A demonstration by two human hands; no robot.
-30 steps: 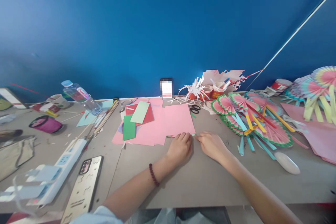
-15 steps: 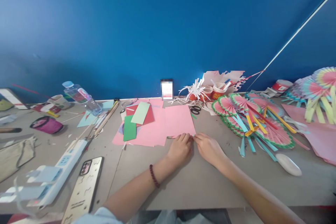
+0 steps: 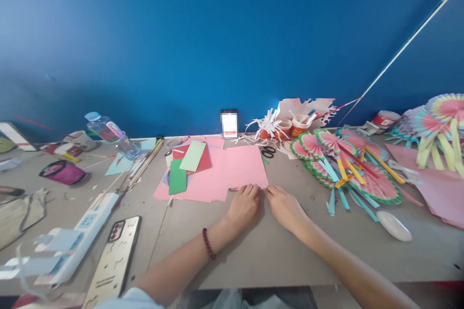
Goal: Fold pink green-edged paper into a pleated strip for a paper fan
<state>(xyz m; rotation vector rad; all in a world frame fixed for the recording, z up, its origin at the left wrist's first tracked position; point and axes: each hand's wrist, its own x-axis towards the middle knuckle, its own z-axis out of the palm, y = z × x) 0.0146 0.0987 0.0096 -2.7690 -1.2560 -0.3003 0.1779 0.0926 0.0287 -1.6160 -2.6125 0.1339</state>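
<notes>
My left hand (image 3: 246,204) lies at the near edge of a pink paper sheet (image 3: 246,164), its fingers curled down and closed on that edge. Close beside it, my right hand (image 3: 285,205) pinches the same edge near the sheet's right corner. A narrow folded strip (image 3: 234,189) with a dark or greenish border sticks out to the left of my left fingers. My fingertips hide the rest of the fold. Further left, a green card (image 3: 178,177), a pale green card (image 3: 192,156) and a red card (image 3: 205,160) overlap on more pink paper.
Black scissors (image 3: 268,152) lie behind the sheet. Pleated paper fans (image 3: 380,183) and a white oval object (image 3: 394,226) are at the right. To the left are a phone (image 3: 114,260), a power strip (image 3: 85,231), a bottle (image 3: 116,135) and wooden sticks (image 3: 147,161).
My hands stay at the sheet's near edge with only a slight shift of the fingers. The whole view has moved a little.
</notes>
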